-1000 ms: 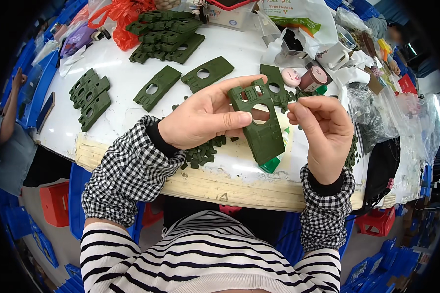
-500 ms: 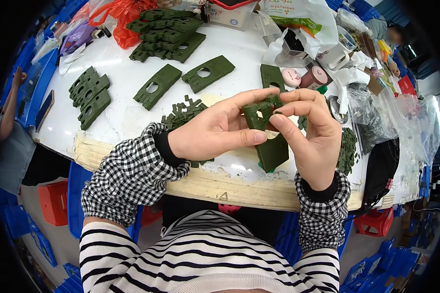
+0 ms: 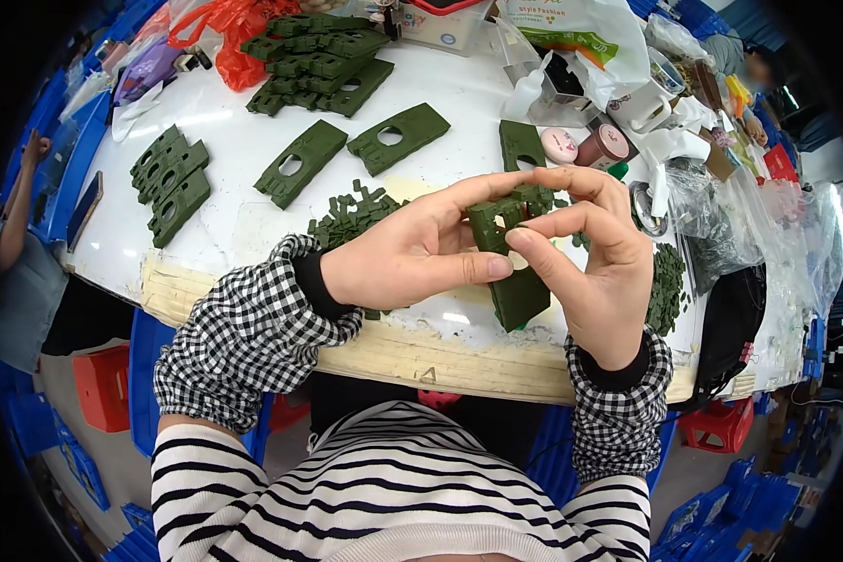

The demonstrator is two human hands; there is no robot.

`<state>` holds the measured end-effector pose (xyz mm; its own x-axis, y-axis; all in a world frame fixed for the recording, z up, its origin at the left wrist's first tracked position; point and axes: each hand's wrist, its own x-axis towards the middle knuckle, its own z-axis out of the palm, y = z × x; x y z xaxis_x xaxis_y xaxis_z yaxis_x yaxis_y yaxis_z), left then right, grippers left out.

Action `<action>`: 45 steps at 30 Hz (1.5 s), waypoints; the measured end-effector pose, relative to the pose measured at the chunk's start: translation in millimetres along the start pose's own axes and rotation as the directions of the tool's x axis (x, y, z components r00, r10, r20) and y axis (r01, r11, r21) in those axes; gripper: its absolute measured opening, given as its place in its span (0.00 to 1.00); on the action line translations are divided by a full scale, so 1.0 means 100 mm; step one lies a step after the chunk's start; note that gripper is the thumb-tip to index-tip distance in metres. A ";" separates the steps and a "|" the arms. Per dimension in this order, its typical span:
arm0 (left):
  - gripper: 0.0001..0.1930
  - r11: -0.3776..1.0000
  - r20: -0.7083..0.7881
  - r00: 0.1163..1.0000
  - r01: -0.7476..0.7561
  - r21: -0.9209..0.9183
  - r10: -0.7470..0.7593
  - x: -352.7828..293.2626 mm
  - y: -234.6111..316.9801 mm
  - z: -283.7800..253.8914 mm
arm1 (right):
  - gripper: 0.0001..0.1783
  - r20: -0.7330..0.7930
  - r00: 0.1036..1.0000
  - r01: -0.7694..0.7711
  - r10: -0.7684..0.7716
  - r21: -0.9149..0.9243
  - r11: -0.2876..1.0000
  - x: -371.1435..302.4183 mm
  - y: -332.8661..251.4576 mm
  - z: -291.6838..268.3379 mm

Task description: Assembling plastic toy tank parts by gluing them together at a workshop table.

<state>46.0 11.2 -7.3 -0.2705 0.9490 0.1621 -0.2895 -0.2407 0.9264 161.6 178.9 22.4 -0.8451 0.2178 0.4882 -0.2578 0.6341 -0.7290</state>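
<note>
My left hand [image 3: 407, 248] holds a dark green moulded plastic part [image 3: 485, 227] with a light opening in it, thumb on the near side. Against this part my right hand [image 3: 595, 258] is closed, thumb and forefinger pinched together; the fingertips hide most of what lies between them. Just beneath, a flat green plate [image 3: 521, 302] lies at the table edge, partly covered by the hands. Beyond them is another green plate with a round hole [image 3: 519, 142]. Small green pieces [image 3: 351, 217] are heaped by my left hand, and more small green pieces [image 3: 665, 288] by my right.
Two holed green plates [image 3: 302, 164] lie ahead, with a stack of green hulls [image 3: 323, 66] behind and a smaller group [image 3: 170, 187] at left. Round tins [image 3: 602, 147], a clear box and plastic bags [image 3: 693, 201] crowd the right. Another person [image 3: 28, 272] is at far left.
The right thumb and forefinger have closed in on the held part, carrying a small green piece that showed between them before. The left hand keeps its hold.
</note>
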 end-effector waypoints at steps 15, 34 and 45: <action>0.38 0.999 0.004 1.000 0.010 -0.047 -0.010 0.01 0.01 -0.01 | 0.07 -0.129 0.983 0.127 -0.130 -0.036 0.991 0.02 0.02 0.00; 0.38 0.999 -0.011 0.999 -0.034 -0.001 0.034 0.02 -0.01 -0.04 | 0.06 -0.058 0.998 0.031 -0.026 0.086 0.996 0.00 0.06 -0.01; 0.34 0.997 -0.022 0.997 -0.074 -0.024 0.074 0.04 -0.06 0.01 | 0.05 -0.047 0.996 0.079 -0.081 -0.043 0.996 -0.05 0.01 0.13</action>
<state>47.7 16.3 -11.6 -0.3115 0.9239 0.2223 -0.2902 -0.3153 0.9035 159.7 168.6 13.0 -0.7983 0.2006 0.5679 -0.3035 0.6805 -0.6669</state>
